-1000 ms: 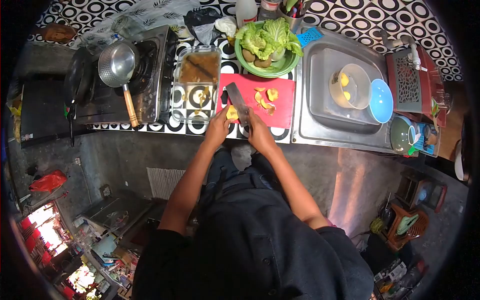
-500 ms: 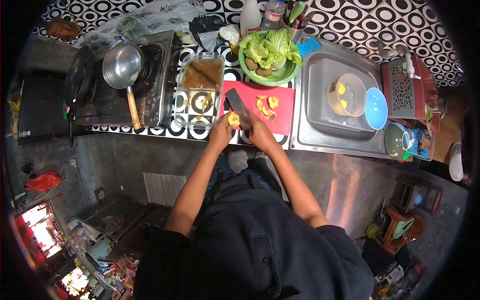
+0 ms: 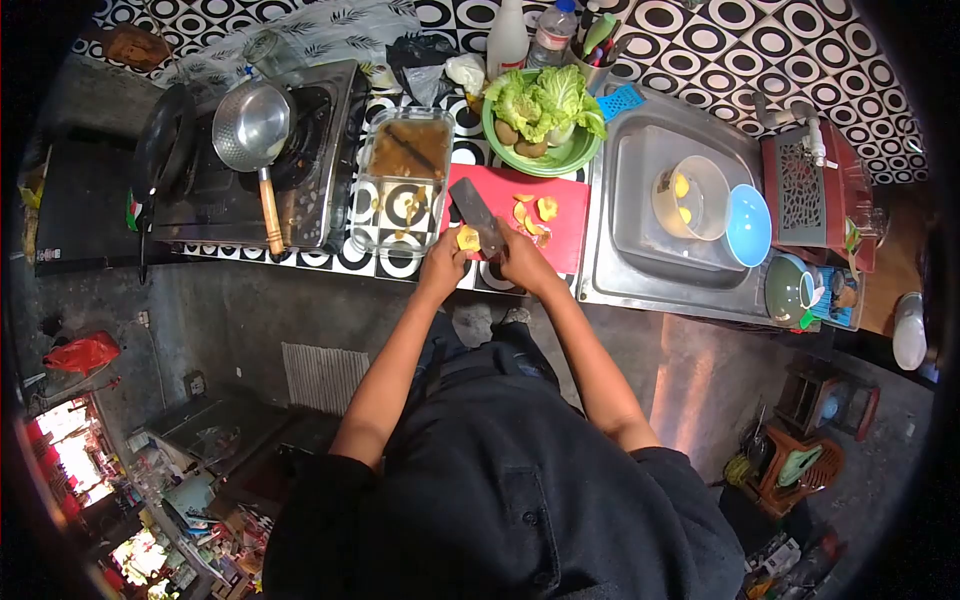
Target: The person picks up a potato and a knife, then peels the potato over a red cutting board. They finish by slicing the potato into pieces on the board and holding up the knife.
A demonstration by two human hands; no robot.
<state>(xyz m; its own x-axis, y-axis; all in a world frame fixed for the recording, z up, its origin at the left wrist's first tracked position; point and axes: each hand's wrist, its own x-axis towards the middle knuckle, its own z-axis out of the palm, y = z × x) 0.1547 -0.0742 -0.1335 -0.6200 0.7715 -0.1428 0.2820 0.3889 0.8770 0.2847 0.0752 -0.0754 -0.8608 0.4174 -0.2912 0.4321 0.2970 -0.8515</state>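
My left hand (image 3: 443, 268) is closed around a yellow-orange vegetable piece (image 3: 467, 239) at the near edge of the red cutting board (image 3: 570, 215). Its exact kind I cannot make out. In my right hand (image 3: 527, 266) is a wide, dark-bladed knife (image 3: 472, 208), its blade slanting up and left over the board, right beside the piece. Fingers hide the knife's handle. Yellow-orange peels (image 3: 520, 211) lie on the board to the right of the blade.
A green basin (image 3: 545, 165) with lettuce and brown round vegetables stands behind the board. To the left are a glass dish (image 3: 360, 220) of brown liquid and a stove with a saucepan (image 3: 250, 125). On the right, the sink (image 3: 605, 240) holds a bowl (image 3: 700, 215) with yellow pieces and a blue bowl (image 3: 748, 225).
The view has shifted slightly. The knife blade has turned a little, showing more of its flat side; both hands keep their hold in nearly the same place.
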